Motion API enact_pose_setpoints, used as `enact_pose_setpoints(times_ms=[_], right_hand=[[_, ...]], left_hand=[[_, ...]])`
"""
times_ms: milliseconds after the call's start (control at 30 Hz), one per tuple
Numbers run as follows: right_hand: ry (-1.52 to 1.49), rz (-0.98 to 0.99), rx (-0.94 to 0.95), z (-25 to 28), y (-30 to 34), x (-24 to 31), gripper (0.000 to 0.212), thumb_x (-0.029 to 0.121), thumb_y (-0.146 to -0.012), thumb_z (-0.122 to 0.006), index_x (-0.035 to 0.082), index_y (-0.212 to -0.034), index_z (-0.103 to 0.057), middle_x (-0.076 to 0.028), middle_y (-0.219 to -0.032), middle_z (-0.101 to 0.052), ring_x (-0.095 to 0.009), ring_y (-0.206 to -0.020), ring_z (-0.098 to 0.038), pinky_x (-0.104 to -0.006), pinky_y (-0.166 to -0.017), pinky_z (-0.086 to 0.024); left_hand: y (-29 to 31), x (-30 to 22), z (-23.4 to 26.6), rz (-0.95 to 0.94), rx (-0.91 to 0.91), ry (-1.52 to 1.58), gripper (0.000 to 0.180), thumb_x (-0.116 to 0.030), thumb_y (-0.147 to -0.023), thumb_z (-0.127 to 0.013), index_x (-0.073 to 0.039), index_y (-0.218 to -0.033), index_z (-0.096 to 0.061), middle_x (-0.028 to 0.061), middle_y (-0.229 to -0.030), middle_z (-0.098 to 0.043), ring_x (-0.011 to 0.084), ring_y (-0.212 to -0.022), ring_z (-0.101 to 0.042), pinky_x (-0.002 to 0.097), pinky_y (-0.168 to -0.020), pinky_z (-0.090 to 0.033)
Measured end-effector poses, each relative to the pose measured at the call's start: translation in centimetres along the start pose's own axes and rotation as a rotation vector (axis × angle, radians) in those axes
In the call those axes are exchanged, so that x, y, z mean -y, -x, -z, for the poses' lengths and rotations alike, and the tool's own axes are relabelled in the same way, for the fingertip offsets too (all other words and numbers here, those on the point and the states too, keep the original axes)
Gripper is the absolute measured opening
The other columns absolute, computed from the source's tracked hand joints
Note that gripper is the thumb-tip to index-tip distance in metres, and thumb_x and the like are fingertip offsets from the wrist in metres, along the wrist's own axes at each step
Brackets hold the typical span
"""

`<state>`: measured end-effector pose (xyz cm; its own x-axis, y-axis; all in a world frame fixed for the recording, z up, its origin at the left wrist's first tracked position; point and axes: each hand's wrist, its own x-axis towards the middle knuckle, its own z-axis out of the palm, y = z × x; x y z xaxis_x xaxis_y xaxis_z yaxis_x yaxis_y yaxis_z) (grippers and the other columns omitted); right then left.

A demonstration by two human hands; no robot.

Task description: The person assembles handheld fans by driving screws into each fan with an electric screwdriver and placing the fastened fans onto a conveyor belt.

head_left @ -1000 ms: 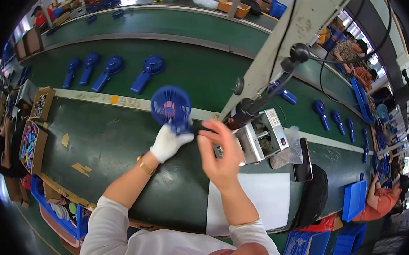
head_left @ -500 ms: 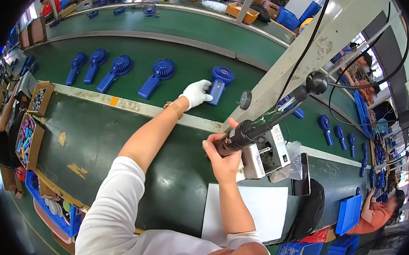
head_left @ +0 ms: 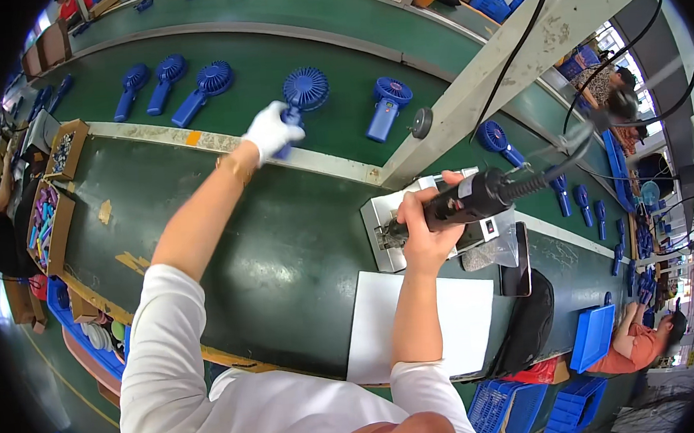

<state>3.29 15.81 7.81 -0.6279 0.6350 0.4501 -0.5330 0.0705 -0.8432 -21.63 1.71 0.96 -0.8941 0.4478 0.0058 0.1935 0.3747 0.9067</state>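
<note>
My left hand (head_left: 272, 133), in a white glove, is closed round the handle of a blue handheld fan (head_left: 306, 89) at the near edge of the green conveyor belt. Its round grille points away from me. My bare right hand (head_left: 427, 233) grips a black electric screwdriver (head_left: 474, 196), tilted with its tip down to the left at a pale metal screw feeder (head_left: 384, 259). The tip itself is hard to make out. Another blue fan (head_left: 388, 109) lies face up on the belt, right of the held one.
More blue fans (head_left: 213, 79) lie along the belt (head_left: 336, 64). A slanted metal post (head_left: 506, 69) rises behind the screwdriver, with cables hanging near. White paper (head_left: 466, 313), a phone (head_left: 514, 261) and a black bag (head_left: 524, 325) lie at right. Boxes of small parts (head_left: 67, 151) stand at left.
My left hand has left the right-hand fan and moved left onto the handle of the neighbouring one. My right hand has brought the screwdriver right, over the screw feeder, lying more level.
</note>
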Motion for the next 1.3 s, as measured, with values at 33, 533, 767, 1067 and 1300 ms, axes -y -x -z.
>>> enact_pose_setpoints(times_ms=[33, 533, 767, 1067, 1300], right_hand=[[0.022, 0.034, -0.012, -0.1, 0.1, -0.2, 0.052, -0.014, -0.074, -0.062, 0.001, -0.118, -0.038, -0.003, -0.072, -0.055, -0.007, -0.062, -0.052, -0.0207, -0.059, -0.043], [-0.090, -0.082, -0.015, -1.6, 1.1, 0.2, 0.046, -0.013, -0.075, -0.059, 0.002, -0.113, -0.038, -0.005, -0.069, -0.055, -0.010, -0.055, -0.050, -0.0241, -0.052, -0.042], [0.074, -0.014, -0.096, -1.1, 0.8, -0.4, 0.039, -0.013, -0.075, -0.063, -0.001, -0.108, -0.045, -0.004, -0.072, -0.056, -0.006, -0.063, -0.051, -0.0191, -0.059, -0.041], [-0.055, -0.222, 0.006, -2.9, 2.0, -1.9, 0.042, -0.008, -0.077, -0.059, 0.002, -0.113, -0.039, -0.004, -0.064, -0.051, -0.012, -0.050, -0.047, -0.0268, -0.050, -0.039], [-0.283, -0.215, 0.034, -3.1, 2.4, -2.0, 0.042, -0.010, -0.077, -0.056, 0.001, -0.112, -0.035, -0.006, -0.064, -0.052, -0.013, -0.052, -0.049, -0.0265, -0.050, -0.042]], left_hand=[[2.2, -0.8, -0.7, 0.034, 0.109, 0.150, 0.051, -0.017, -0.063, -0.071, 0.003, -0.105, -0.051, 0.0113, -0.090, -0.058, 0.0193, -0.085, -0.056, 0.0294, -0.077, -0.047], [19.9, -1.2, -7.5, 0.566, 0.378, 1.149, 0.021, -0.002, -0.080, -0.063, 0.000, -0.098, -0.054, 0.0117, -0.092, -0.062, 0.0224, -0.079, -0.064, 0.0347, -0.075, -0.054], [19.9, -1.1, -7.7, 0.556, 0.383, 1.145, 0.021, -0.002, -0.079, -0.063, 0.000, -0.098, -0.054, 0.0113, -0.091, -0.062, 0.0217, -0.080, -0.064, 0.0339, -0.075, -0.054], [19.8, -1.0, -7.6, 0.561, 0.376, 1.159, 0.026, -0.002, -0.079, -0.064, 0.001, -0.101, -0.052, 0.0099, -0.090, -0.062, 0.0191, -0.077, -0.063, 0.0315, -0.072, -0.052], [19.7, -0.9, -7.5, 0.552, 0.393, 1.192, 0.025, -0.002, -0.079, -0.063, 0.001, -0.101, -0.052, 0.0099, -0.089, -0.062, 0.0192, -0.077, -0.063, 0.0310, -0.071, -0.052]])
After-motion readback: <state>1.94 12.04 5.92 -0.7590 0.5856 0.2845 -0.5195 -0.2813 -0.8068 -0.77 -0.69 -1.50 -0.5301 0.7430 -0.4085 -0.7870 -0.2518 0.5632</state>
